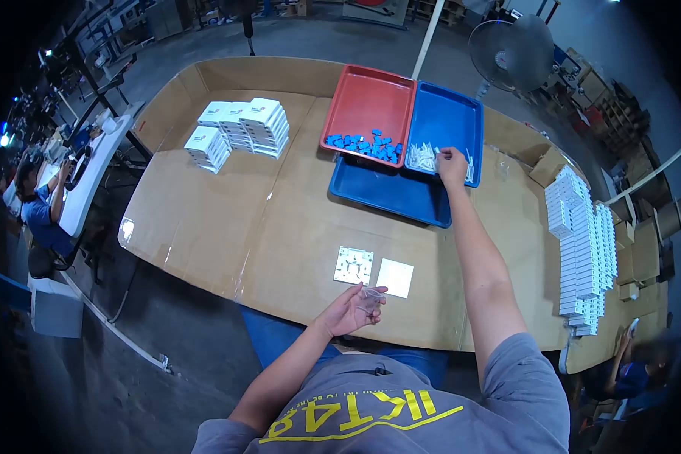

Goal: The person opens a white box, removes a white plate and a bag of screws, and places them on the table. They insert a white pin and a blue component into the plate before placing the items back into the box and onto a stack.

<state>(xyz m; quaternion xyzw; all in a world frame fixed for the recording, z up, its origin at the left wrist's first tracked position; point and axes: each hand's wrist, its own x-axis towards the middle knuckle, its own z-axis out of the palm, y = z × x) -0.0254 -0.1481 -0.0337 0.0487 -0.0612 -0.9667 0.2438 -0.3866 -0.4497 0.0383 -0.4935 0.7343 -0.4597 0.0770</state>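
My right hand (pixel 452 164) reaches out to the blue tray (pixel 446 117), its fingers closing on the pile of small white parts (pixel 425 157) at the tray's near edge. My left hand (pixel 352 309) rests near the table's front edge, palm up, holding a small clear plastic bag (pixel 371 298). Just beyond it lie a white switch plate (pixel 353 265) and a plain white square plate (pixel 395 277). A red tray (pixel 371 98) with several small blue parts (pixel 365 145) sits left of the blue tray.
A second blue tray (pixel 390 198) lies under the other two. Stacks of white boxes (pixel 240 131) stand at the far left of the cardboard-covered table (pixel 204 219), and long rows of white boxes (pixel 584 250) at the right. A person (pixel 38 208) sits at another table to the left; a fan (pixel 507 53) stands behind.
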